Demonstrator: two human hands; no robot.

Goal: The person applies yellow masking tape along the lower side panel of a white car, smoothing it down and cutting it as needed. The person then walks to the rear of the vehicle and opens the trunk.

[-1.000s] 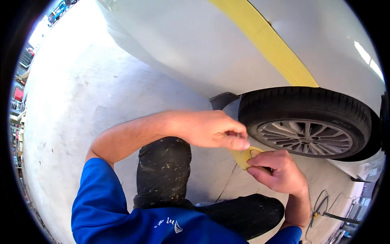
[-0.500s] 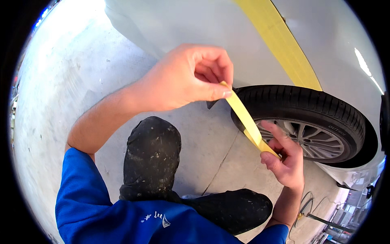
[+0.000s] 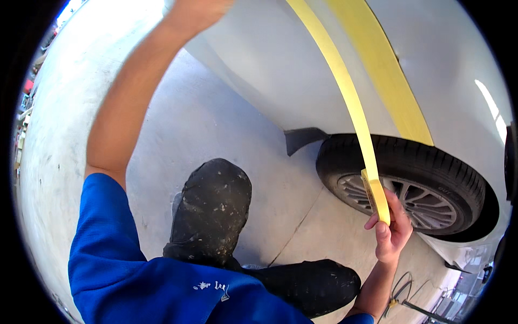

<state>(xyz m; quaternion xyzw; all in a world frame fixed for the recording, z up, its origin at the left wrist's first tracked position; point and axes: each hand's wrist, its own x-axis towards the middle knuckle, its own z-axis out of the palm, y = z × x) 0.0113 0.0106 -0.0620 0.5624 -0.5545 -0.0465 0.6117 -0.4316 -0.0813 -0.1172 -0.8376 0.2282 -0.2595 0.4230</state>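
My right hand (image 3: 395, 233) grips a roll of yellow masking tape (image 3: 376, 198) in front of the car's wheel. From the roll a long strip of tape (image 3: 345, 81) curves upward and leaves the picture at the top. My left hand (image 3: 200, 12) is stretched far forward against the upper edge. Its fingers are cut off and smeared, so whether it holds the strip's end is hidden. On the silvery-grey car body (image 3: 264, 70), a wide yellow taped band (image 3: 386, 75) runs down to the wheel arch, to the right of the loose strip.
Below the body panel is the wheel, with a black tire (image 3: 345, 154) and silver rim. A dark mud flap (image 3: 303, 140) juts out beside it. My knees in dark, speckled trousers (image 3: 213, 210) are over the concrete floor (image 3: 156, 162). Cables (image 3: 402, 289) lie at the lower right.
My left hand has swung up and forward to the top edge. The strip from the roll has become much longer. My right hand with the roll has shifted slightly down and right.
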